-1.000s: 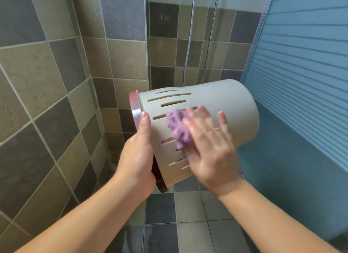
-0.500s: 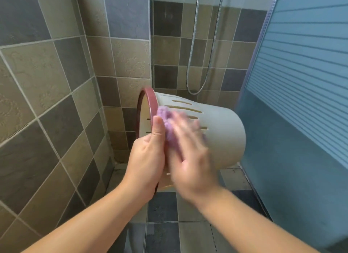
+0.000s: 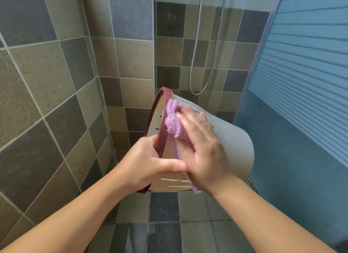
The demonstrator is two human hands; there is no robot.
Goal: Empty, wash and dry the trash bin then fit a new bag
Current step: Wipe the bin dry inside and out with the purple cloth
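1. You hold the bin (image 3: 233, 139) on its side in mid-air above the floor (image 3: 188, 234), its mouth to the left, its base to the right and farther away.
2. Your left hand (image 3: 148, 164) grips the rim (image 3: 163, 128) at the near left; the thumb lies across the bin's wall.
3. Your right hand (image 3: 203, 149) lies flat on the bin's upper wall, just right of the rim, touching your left thumb.
4. The cloth (image 3: 174, 119) sits under that hand, against the rim.
5. Tiled wall (image 3: 47, 102) to the left; hose (image 3: 205, 79) hangs far behind the bin; door (image 3: 301, 83) to the right.
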